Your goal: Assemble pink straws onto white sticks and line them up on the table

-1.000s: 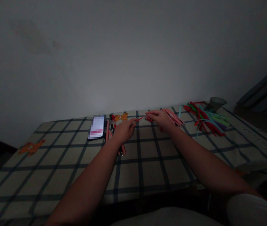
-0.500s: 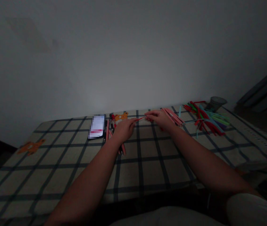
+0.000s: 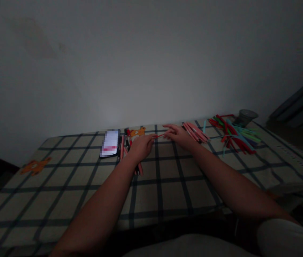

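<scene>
Just left of the table's middle, my left hand (image 3: 141, 147) is closed, its thumb and fingertips pinching a thin red stick (image 3: 160, 135). The stick points right, and its far end meets the fingertips of my right hand (image 3: 176, 135). One finger of that hand stretches out to the left above the stick and the others are spread and slightly bent. Whether they touch the stick's end is too small and dark to tell. Beside my right hand lies a bundle of pink sticks (image 3: 196, 132). Several pens (image 3: 122, 147) lie by my left wrist, partly hidden.
A phone (image 3: 110, 143) with a lit, blurred screen lies left of the pens. At the right are red, green and blue strips (image 3: 234, 137) and a dark cup (image 3: 245, 117). A checked cloth (image 3: 87, 200) covers the table, which meets a wall (image 3: 140, 71).
My right hand's fingers have loosened and spread, with one finger now raised and stretched out. My left hand stays in place with the red stick.
</scene>
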{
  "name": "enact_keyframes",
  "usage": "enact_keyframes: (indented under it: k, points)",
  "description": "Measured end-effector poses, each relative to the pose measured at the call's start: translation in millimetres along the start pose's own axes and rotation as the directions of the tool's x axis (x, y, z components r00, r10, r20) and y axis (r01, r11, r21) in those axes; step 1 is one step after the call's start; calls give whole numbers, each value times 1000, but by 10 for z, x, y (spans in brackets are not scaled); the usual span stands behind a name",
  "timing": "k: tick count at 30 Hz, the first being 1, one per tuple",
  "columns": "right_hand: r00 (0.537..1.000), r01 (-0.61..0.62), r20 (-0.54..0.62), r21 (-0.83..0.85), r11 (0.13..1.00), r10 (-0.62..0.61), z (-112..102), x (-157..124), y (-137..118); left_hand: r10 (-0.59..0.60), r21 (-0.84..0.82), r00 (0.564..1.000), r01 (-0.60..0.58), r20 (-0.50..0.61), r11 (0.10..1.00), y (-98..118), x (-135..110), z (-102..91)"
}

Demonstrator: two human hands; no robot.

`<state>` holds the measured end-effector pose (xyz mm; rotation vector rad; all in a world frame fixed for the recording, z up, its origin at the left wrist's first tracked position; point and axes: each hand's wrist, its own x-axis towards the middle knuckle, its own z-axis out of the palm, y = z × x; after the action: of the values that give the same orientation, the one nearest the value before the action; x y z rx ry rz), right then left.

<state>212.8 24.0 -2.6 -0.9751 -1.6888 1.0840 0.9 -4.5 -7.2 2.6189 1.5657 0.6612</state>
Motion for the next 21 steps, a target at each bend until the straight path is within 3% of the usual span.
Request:
enact_keyframes:
  k: [3, 6, 8, 10, 12, 14, 17, 19, 21]
  points:
    - [998, -14, -69, -51, 999, 10, -8, 27, 35, -19, 7, 1000, 19, -12, 1000, 4, -5, -3]
    - [988, -1, -147, -309, 951, -47, -52, 45, 86, -52, 6, 998, 52, -23, 999, 5, -3, -3]
    - [986, 42, -102, -604, 795, -130, -87, 37, 114, -70, 2, 997, 70, -25, 998, 1, 2, 5]
    - [990, 87, 10, -818, 568, -137, -107, 17, 130, -74, -6, 997, 74, -25, 997, -6, 7, 16]
    - [992, 116, 88, -910, 397, -87, -108, -5, 135, -68, -12, 997, 68, -28, 998, -14, 10, 25]
    - [991, 129, 115, -940, 315, -61, -99, -17, 135, -66, -12, 997, 66, -30, 998, -17, 9, 25]
    - [993, 117, 102, -928, 353, -61, -93, -8, 129, -68, -9, 997, 68, -24, 998, -12, 4, 12]
    - [996, 82, 57, -861, 501, -65, -96, 15, 122, -66, -8, 998, 66, -23, 998, -6, -1, 2]
    - [998, 9, -35, -702, 712, -47, -98, 46, 115, -63, -5, 998, 63, -26, 998, -3, -4, -3]
